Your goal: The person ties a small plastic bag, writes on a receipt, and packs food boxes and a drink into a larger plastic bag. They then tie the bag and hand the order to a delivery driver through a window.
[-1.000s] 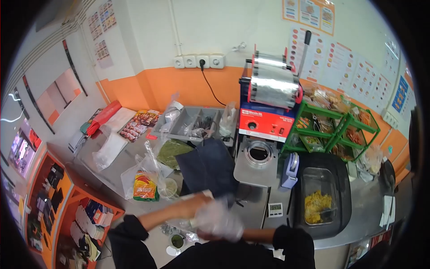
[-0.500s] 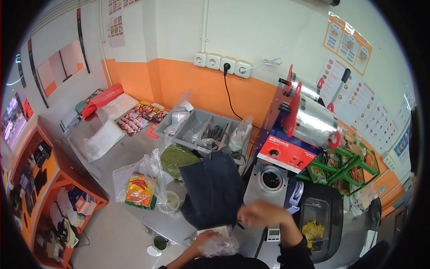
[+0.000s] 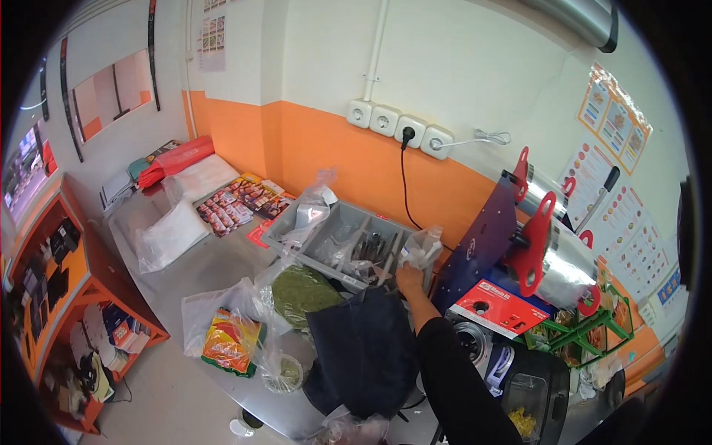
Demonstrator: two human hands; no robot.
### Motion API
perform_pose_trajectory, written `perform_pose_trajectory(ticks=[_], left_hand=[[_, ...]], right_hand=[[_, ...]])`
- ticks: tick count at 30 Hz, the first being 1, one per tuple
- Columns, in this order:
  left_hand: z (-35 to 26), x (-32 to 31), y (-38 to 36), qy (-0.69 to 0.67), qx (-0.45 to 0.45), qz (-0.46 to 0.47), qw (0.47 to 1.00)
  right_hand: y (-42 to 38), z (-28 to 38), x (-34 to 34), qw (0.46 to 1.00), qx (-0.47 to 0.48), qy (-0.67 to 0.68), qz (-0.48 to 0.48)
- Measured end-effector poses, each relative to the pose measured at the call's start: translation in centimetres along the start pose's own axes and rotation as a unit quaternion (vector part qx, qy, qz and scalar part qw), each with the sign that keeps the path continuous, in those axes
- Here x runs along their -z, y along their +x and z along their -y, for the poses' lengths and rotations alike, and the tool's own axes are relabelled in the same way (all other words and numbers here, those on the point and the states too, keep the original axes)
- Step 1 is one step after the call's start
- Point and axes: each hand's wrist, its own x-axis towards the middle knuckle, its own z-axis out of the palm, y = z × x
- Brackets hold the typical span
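My right hand (image 3: 409,279) reaches across to the right-hand compartment of a grey divided tray (image 3: 354,280). Its fingers are curled and partly hidden, against a crumpled clear plastic bag (image 3: 423,246); what they grip does not show. At the bottom edge my left hand (image 3: 360,432) shows blurred through a clear plastic bag (image 3: 337,423), closed around it. A dark blue cloth bag (image 3: 362,352) lies between the hands, beside a green packet (image 3: 302,293). Black cutlery (image 3: 368,248) fills the tray's middle compartment.
Left of the cloth bag are a yellow-and-red packet (image 3: 231,341) in plastic and a clear tub (image 3: 285,373). A red-fronted sealing machine (image 3: 498,305) stands right of the tray, near green racks (image 3: 593,330). Printed menus (image 3: 225,211) lie at the back left.
My right hand has moved from above the counter up to the grey tray's right compartment. My left hand and its bag sit lower in view, and the camera has shifted.
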Motion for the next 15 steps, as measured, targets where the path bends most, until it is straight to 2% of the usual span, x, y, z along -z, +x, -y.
perform_pose_trajectory(ticks=[2,3,5,8,10,12,13,15], left_hand=[[0.0,0.0,0.0,-0.014,0.003,0.004,1.0],[0.1,0.0,0.1,-0.021,0.003,0.005,1.0],[0.4,0.1,0.3,-0.025,0.002,0.007,1.0],[1.0,-0.1,0.4,-0.019,0.001,0.011,1.0],[1.2,-0.1,0.6,-0.015,-0.004,0.017,1.0],[1.4,-0.5,0.2,-0.023,-0.007,0.032,0.999],[1.5,-0.7,-0.1,-0.029,-0.007,0.041,0.999],[1.5,-1.2,-1.0,-0.083,-0.013,0.068,0.994]], right_hand=[[-0.2,-0.8,-0.3,0.996,0.074,-0.049,0.031],[-0.6,-1.1,-0.5,0.996,0.072,-0.05,0.036],[-1.3,-2.3,-0.7,0.988,0.151,-0.018,0.029],[-1.2,-1.2,-0.8,0.99,0.082,-0.083,0.075],[-0.6,-1.2,-0.6,0.996,0.068,-0.046,0.024],[-1.0,-1.4,-0.6,0.975,0.161,-0.155,-0.021],[-1.7,-1.0,1.5,0.955,0.196,-0.22,-0.007],[-4.6,1.2,7.4,0.981,0.069,-0.179,0.024]])
